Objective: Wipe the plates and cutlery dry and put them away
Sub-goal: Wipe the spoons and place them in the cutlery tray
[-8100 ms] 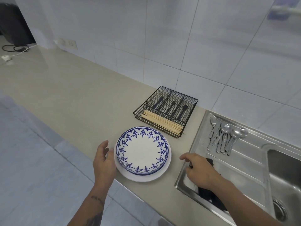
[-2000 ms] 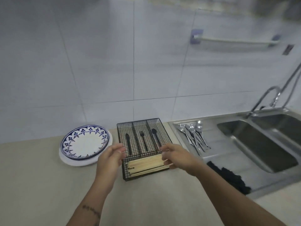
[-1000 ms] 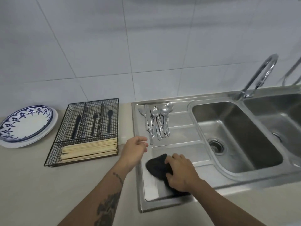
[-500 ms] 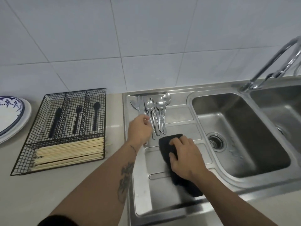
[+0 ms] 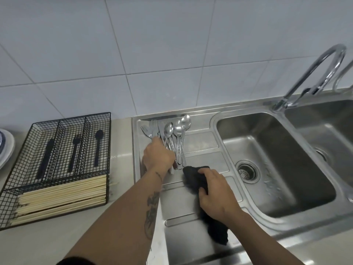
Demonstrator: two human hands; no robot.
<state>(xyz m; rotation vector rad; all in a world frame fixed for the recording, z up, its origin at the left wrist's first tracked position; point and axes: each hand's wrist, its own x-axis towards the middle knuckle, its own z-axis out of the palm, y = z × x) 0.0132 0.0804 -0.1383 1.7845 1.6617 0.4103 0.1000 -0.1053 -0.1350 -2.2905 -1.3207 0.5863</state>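
Note:
Several steel forks and spoons [image 5: 172, 133] lie in a bundle at the back of the sink's drainboard [image 5: 202, 144]. My left hand [image 5: 157, 156] is down on the handles of that bundle, fingers curled around them. My right hand [image 5: 214, 192] grips a black cloth [image 5: 194, 179] on the drainboard just in front of the cutlery. A black wire cutlery tray [image 5: 57, 163] sits on the counter to the left, holding black utensils and a row of wooden chopsticks [image 5: 61, 197]. The rim of the stacked plates [image 5: 5, 148] shows at the far left edge.
A steel sink basin [image 5: 271, 159] with a drain lies right of the drainboard, a second basin [image 5: 328, 129] beyond it. A curved tap [image 5: 313, 73] rises at the back right. White wall tiles stand directly behind. Beige counter [image 5: 47, 241] runs in front of the tray.
My left hand has reached forward from the drainboard's edge and closed on the cutlery handles. My right hand has slid the black cloth a little toward the cutlery.

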